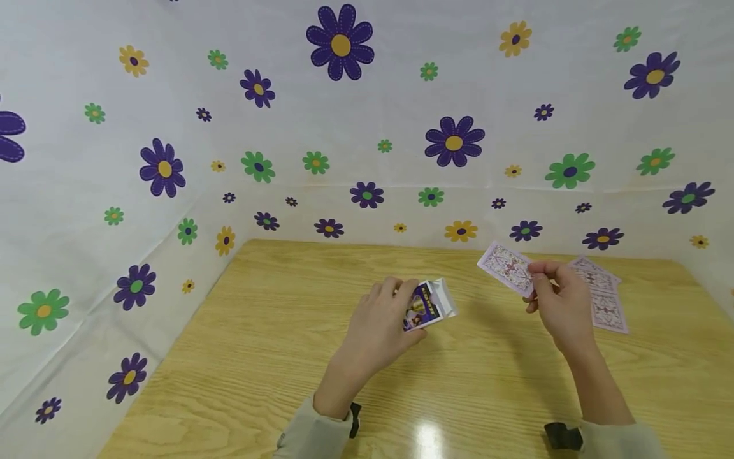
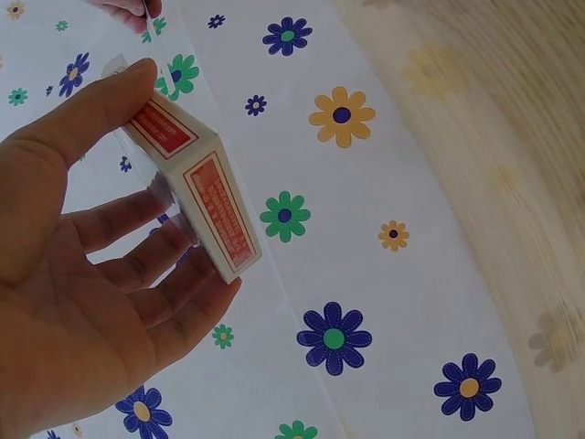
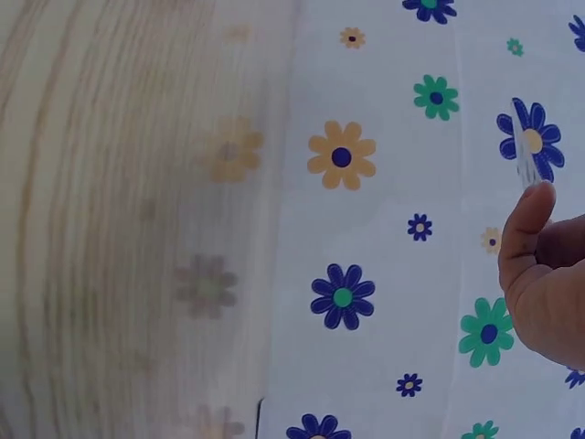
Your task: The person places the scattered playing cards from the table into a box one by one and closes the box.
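Card box (image 1: 429, 305) sits in my left hand (image 1: 381, 328), lifted just above the wooden tabletop (image 1: 258, 357) near its middle. Its face shows a dark purple printed picture, and its white top flap stands open, pointing toward the right hand. On the left wrist view the card box (image 2: 206, 187) has white sides with red panels of small print that I cannot read. My thumb lies along one edge and my fingers (image 2: 137, 265) curl under the opposite side, so the left grip is narrow and closed around the box. What is inside the box I cannot tell; the opening faces away from every camera.

My right hand (image 1: 559, 299) holds a single card (image 1: 507, 268) raised off the tabletop, pinched at its lower corner between thumb and fingertips, back side facing me with a pale pink and lilac ornate pattern. On the right wrist view only the thumb (image 3: 526, 224) and a thin sliver of the card's edge show.

Just behind the right hand, several more cards (image 1: 602, 293) lie face down on the tabletop in a loose overlapping spread, with the same patterned backs. A flowered cloth (image 1: 344, 127) walls in the tabletop on three sides.
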`<state>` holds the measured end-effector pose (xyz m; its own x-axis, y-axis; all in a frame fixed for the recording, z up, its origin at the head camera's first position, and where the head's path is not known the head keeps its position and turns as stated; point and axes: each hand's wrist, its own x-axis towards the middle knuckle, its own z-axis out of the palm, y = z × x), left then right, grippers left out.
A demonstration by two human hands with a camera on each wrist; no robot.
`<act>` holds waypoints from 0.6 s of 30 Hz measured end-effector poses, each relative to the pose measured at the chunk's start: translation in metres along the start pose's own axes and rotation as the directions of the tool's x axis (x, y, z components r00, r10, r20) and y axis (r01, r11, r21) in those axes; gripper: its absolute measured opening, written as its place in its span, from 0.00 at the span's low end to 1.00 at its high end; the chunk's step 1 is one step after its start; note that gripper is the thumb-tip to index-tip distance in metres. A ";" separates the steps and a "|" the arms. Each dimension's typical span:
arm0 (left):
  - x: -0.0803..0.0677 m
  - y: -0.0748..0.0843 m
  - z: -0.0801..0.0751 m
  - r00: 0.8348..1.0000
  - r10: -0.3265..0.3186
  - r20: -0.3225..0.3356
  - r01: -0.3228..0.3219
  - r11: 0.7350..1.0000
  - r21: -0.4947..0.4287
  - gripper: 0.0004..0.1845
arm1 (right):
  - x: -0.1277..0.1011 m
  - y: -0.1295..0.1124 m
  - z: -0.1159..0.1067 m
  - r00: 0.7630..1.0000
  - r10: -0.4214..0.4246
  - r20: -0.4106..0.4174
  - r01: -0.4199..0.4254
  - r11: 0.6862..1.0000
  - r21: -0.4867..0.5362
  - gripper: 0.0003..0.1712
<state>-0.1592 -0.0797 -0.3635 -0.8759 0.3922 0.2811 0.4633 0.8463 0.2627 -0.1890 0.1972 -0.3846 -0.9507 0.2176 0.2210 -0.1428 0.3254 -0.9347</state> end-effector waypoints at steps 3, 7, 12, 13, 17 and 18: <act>0.001 0.001 0.001 1.000 -0.001 0.000 0.001 1.000 0.002 0.40 | -0.003 -0.005 0.000 1.000 0.009 -0.006 -0.009 1.000 -0.001 0.15; 0.001 0.001 0.002 1.000 -0.006 0.005 0.006 1.000 0.009 0.40 | -0.007 -0.008 0.000 1.000 0.014 0.011 -0.014 1.000 -0.004 0.17; 0.001 0.002 0.003 1.000 -0.006 0.014 0.006 1.000 0.018 0.40 | -0.011 -0.004 -0.001 0.999 -0.024 0.036 0.025 0.999 -0.034 0.18; 0.001 0.002 0.003 1.000 -0.006 0.015 0.005 1.000 0.021 0.40 | -0.011 -0.003 -0.001 0.999 -0.030 0.042 0.032 0.999 -0.035 0.18; 0.001 0.001 0.005 1.000 -0.008 0.018 0.008 1.000 0.027 0.41 | -0.012 -0.005 -0.001 0.997 -0.042 0.070 0.044 0.999 -0.028 0.19; 0.001 0.001 0.005 1.000 -0.009 0.019 0.008 1.000 0.031 0.41 | -0.012 -0.006 -0.001 0.996 -0.045 0.078 0.047 0.999 -0.026 0.20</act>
<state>-0.1599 -0.0763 -0.3679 -0.8822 0.3915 0.2616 0.4519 0.8601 0.2367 -0.1763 0.1933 -0.3810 -0.9620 0.1301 0.2399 -0.1798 0.3594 -0.9157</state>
